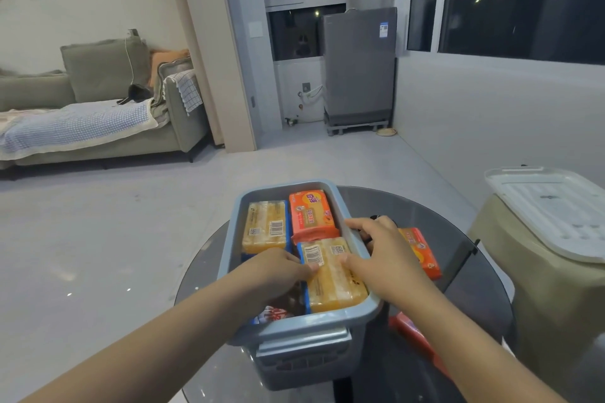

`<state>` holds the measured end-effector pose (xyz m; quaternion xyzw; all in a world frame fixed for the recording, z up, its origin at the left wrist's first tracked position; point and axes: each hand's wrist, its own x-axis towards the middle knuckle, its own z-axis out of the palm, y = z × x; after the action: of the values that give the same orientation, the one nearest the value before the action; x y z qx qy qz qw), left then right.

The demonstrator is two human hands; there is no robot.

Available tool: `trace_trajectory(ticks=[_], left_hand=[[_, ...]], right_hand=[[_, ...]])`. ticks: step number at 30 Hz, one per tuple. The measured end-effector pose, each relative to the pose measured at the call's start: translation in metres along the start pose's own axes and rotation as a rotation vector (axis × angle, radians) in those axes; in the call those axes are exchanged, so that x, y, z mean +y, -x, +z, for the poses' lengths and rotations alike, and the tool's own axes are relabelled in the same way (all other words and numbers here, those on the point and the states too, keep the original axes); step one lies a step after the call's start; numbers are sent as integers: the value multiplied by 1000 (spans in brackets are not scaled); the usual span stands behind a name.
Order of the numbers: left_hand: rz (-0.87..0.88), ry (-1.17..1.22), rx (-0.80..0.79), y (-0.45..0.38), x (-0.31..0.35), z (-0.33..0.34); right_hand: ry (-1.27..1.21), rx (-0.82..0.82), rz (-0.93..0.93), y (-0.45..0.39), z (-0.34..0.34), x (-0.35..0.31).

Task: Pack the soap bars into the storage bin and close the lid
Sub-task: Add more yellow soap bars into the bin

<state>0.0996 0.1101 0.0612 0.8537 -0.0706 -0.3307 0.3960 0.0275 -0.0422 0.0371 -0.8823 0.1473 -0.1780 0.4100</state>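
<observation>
- Both hands reach into the grey-blue storage bin (296, 330), close together on one yellow soap bar (332, 275).
- Left hand (278, 267) lies over the bin's near left part, its fingertips touching the left edge of that yellow bar; whether they grip it or only press on it cannot be told.
- Right hand (381, 255) rests across the bin's right rim, thumb on the bar's right edge, other fingers curled over the rim.
- That yellow bar sits tilted in the near right part of the bin, barcode side up, its near end against the front wall.
- Under the left wrist, at the bin's near left corner, a red-and-white packet (273, 316) shows partly; its kind is unclear.
- Farther back in the bin lie a second yellow bar (265, 226) on the left and an orange-wrapped soap bar (312, 211) on the right, side by side and flat.
- Outside the bin, on the dark round glass table (458, 229), another orange-wrapped bar (422, 253) lies just beside the right hand, and a red packet (411, 334) lies nearer, partly hidden by the right forearm.
- The bin is uncovered; a white lid (550, 209) rests on a beige container (553, 298) to the right of the table.
- Far behind stand a grey-green sofa (98, 82) and a grey washing machine (358, 65) by dark windows.
</observation>
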Motion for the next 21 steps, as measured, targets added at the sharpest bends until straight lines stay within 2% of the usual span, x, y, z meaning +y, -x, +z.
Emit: trace_trajectory(ticks=[5,9,12,16,21], left_hand=[[-15,34,0,0,1,1],[53,-40,96,6,-1,6],[178,-48,266,12,-5,5],[321,33,313,27,-5,15],[618,124,417,45,12,53]], right_hand=[[-30,6,-11,0,-3,3],[-119,-38,5,4,-10,6],[-180,-59,-1,11,-20,10],[-163,14,-10,22,-35,22],[-178,66,-6,36,-54,38]])
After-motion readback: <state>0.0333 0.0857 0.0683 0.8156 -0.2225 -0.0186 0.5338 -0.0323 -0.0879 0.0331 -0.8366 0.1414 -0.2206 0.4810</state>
